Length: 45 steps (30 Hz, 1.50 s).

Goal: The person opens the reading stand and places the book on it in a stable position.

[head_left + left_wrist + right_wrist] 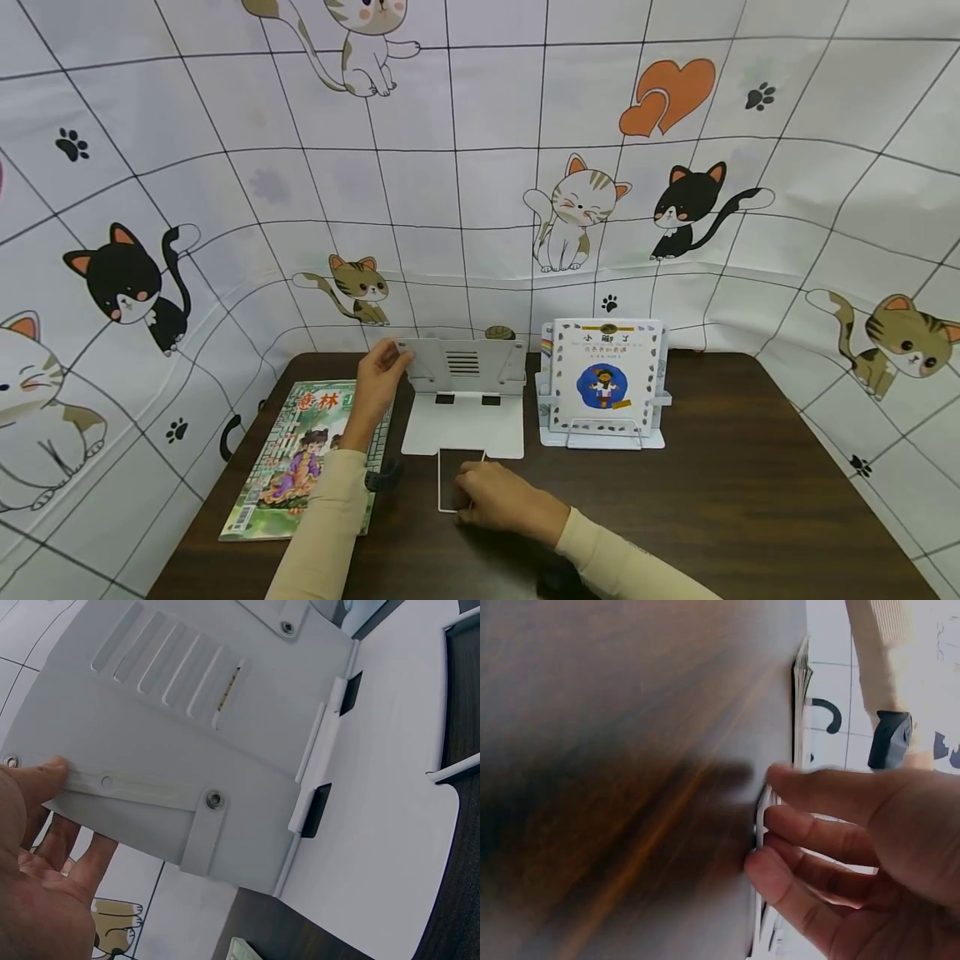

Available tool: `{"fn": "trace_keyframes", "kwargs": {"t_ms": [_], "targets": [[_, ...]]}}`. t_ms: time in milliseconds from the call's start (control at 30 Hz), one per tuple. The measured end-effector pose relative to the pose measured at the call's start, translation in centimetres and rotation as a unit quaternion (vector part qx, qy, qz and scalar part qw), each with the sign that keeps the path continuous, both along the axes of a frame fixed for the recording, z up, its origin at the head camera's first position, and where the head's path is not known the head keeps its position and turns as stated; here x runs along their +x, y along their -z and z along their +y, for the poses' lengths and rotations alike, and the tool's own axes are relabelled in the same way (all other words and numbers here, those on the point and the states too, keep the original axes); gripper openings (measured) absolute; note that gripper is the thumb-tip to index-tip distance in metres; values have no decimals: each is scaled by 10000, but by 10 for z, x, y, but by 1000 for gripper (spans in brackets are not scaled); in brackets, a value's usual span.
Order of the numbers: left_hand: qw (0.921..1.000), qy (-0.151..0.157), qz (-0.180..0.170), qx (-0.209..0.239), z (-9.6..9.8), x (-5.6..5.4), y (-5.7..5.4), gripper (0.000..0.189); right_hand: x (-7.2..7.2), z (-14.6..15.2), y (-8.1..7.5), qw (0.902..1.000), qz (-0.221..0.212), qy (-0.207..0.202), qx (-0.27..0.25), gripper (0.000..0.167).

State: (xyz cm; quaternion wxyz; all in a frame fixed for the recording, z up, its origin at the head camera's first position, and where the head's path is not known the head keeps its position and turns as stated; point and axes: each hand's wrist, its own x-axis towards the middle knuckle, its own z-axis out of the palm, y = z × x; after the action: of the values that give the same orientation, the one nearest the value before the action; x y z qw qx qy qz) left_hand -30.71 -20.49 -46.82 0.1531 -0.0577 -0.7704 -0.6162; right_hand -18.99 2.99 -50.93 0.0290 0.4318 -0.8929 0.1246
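A white metal book stand [461, 429] is on the dark table, its flat base toward me and its slotted back panel [157, 750] raised on the hinge. My left hand [375, 383] pinches the panel at its upper left corner, thumb [45, 776] on the near face and the other fingers behind. From the front of the base a thin white wire loop [447, 511] lies out over the tabletop. The right hand [506, 500] grips this loop by its right side, low against the table. In the right wrist view, thumb and fingers close around the wire [760, 825].
A magazine [300, 458] with a colourful cover lies left, partly under my left forearm. To the right, another stand [600, 442] holds a white picture book [637, 358] upright. A cat-print cloth [495, 192] hangs behind the table [720, 475].
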Motion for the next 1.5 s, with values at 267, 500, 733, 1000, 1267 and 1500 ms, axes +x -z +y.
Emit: {"fn": "trace_keyframes", "kwargs": {"t_ms": [267,500,733,1000,1267,1500], "targets": [[10000,48,14,16,1,2,-2,34,0,0,0,9986,399,-324,122,28],[10000,36,-30,15,0,3,-1,31,-3,5,-6,9993,-1,-276,237,22],[9999,140,-51,-24,-3,3,2,30,-25,19,-26,9865,-1462,-54,-743,20],[9996,213,160,8,-3,3,2,27,-48,29,-34,9477,-1899,536,-2508,3],[9995,181,247,40,-1,4,3,27,-60,33,-1,9598,-1251,1081,-2268,4],[9994,76,324,11,0,4,7,26,-70,34,16,9466,-1325,1460,-2553,6]]}}
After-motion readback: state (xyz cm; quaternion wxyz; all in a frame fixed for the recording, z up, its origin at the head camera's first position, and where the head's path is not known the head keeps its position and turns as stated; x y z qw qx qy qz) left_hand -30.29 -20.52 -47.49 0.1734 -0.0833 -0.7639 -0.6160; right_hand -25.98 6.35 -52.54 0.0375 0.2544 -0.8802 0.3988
